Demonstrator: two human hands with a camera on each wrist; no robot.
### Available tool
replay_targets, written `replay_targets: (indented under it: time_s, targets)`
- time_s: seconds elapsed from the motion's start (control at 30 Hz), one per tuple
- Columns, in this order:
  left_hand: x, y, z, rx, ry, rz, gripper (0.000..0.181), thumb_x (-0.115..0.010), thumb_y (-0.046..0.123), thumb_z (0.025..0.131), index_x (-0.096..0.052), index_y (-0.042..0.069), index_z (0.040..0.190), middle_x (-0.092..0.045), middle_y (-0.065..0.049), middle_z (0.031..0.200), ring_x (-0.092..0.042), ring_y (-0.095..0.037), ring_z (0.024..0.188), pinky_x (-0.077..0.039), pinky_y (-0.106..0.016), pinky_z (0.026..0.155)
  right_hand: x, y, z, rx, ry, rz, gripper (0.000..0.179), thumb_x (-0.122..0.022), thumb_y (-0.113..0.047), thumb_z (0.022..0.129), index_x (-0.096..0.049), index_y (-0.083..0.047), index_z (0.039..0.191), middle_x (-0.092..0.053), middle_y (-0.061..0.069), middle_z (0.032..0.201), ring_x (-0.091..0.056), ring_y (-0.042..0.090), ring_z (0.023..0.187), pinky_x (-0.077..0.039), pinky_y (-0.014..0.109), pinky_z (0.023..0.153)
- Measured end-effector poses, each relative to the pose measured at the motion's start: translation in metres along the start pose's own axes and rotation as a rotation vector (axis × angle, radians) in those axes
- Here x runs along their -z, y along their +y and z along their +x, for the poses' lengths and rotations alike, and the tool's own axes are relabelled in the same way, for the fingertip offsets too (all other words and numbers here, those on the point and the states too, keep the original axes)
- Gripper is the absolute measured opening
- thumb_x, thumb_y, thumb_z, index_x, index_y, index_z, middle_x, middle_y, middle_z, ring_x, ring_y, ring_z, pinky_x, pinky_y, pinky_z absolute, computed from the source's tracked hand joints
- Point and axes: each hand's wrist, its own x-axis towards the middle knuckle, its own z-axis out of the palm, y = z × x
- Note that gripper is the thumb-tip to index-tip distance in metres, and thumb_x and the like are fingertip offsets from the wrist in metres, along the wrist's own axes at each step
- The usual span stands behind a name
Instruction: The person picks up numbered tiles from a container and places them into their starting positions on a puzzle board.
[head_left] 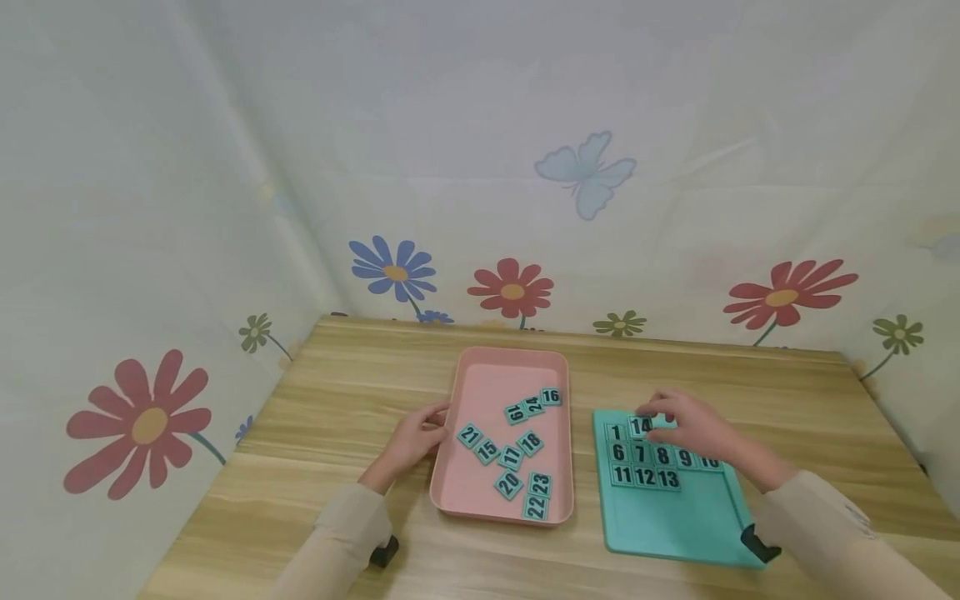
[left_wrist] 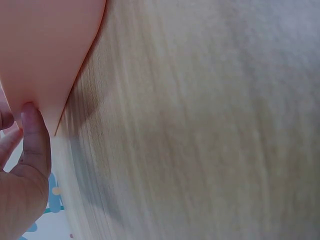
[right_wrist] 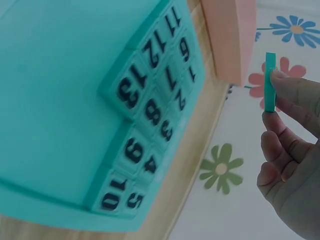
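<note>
Pinched between thumb and fingers of my right hand (head_left: pixel 701 429) is a teal number tile 14 (head_left: pixel 641 427), held above the upper rows of a teal number board (head_left: pixel 667 525). The right wrist view shows this tile (right_wrist: pixel 270 82) edge-on, raised off the board (right_wrist: pixel 55 100). Tiles 1 to 13 sit in rows on the board; the hand hides some in the head view. My left hand (head_left: pixel 411 442) grips the left side of a pink tray (head_left: pixel 510 375). In the left wrist view its thumb (left_wrist: pixel 33 132) presses the tray's outer wall (left_wrist: pixel 50 45).
Several loose number tiles lie scattered in the tray, among them tile 21 (head_left: pixel 470 435), tile 16 (head_left: pixel 551 397) and tile 22 (head_left: pixel 536 507). Tray and board stand side by side on a wooden table (head_left: pixel 360 367). A flower-printed curtain (head_left: pixel 465 167) rises behind the table.
</note>
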Motion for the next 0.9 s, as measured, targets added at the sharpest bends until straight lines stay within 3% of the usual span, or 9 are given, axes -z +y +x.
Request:
replay_targets:
  time_s: [0.2, 0.4, 0.9]
  targets:
    - [0.0, -0.001, 0.0, -0.007, 0.001, -0.006, 0.047, -0.054, -0.001, 0.078, -0.05, 0.008, 0.124, -0.057, -0.015, 0.097, -0.062, -0.025, 0.087, -0.056, -0.027, 0.061, -0.001, 0.018, -0.018, -0.09, -0.03, 0.045, 0.03, -0.066, -0.014, 0.075, -0.063, -0.003, 0.103, -0.056, 0.005, 0.089, -0.051, 0.018, 0.079, -0.048, 0.025, 0.062]
    - [0.0, -0.001, 0.0, -0.01, 0.001, -0.01, 0.047, -0.053, -0.001, 0.078, -0.05, 0.007, 0.124, -0.057, -0.016, 0.097, -0.062, -0.024, 0.085, -0.056, -0.027, 0.06, -0.007, 0.034, -0.034, -0.114, -0.051, 0.051, 0.027, -0.066, -0.013, 0.074, -0.064, -0.003, 0.099, -0.057, 0.003, 0.089, -0.05, 0.014, 0.078, -0.047, 0.02, 0.06]
    - [0.0, -0.002, 0.0, -0.008, 0.001, -0.007, 0.047, -0.053, -0.001, 0.078, -0.05, 0.007, 0.124, -0.057, -0.016, 0.098, -0.062, -0.024, 0.085, -0.056, -0.027, 0.061, -0.03, 0.052, -0.059, -0.138, -0.086, -0.034, 0.027, -0.07, -0.015, 0.065, -0.064, -0.008, 0.091, -0.059, -0.001, 0.087, -0.054, 0.015, 0.08, -0.05, 0.028, 0.066]
